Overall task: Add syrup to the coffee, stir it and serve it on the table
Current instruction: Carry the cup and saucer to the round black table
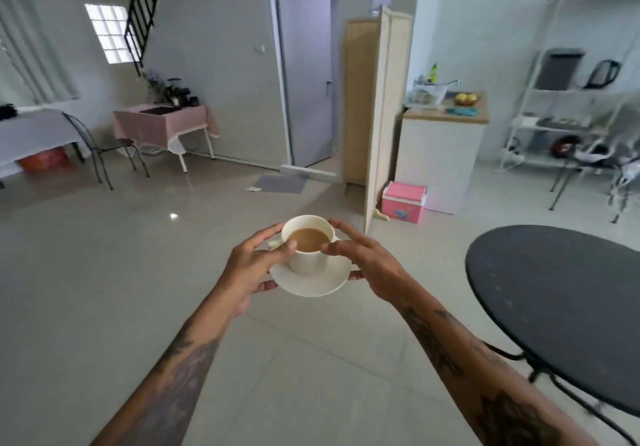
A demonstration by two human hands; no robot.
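Observation:
A white cup (309, 261) full of light brown coffee (308, 239) stands on a white saucer (313, 281), held in mid-air over the tiled floor. My left hand (254, 265) grips the saucer's left edge from below, its thumb against the cup's side. My right hand (360, 260) holds the saucer's right edge, with fingers arched over the cup's rim. A round black metal table (561, 307) stands to the right, apart from the cup. No syrup or spoon is in view.
A folding screen (377, 116) and a pink cooler box (403, 202) stand ahead. Behind them is a counter (446, 116) with fruit. A pink-clothed table (162, 125) with a coffee machine and a chair (104, 148) are at the far left; a white shelf rack (571, 106) is far right.

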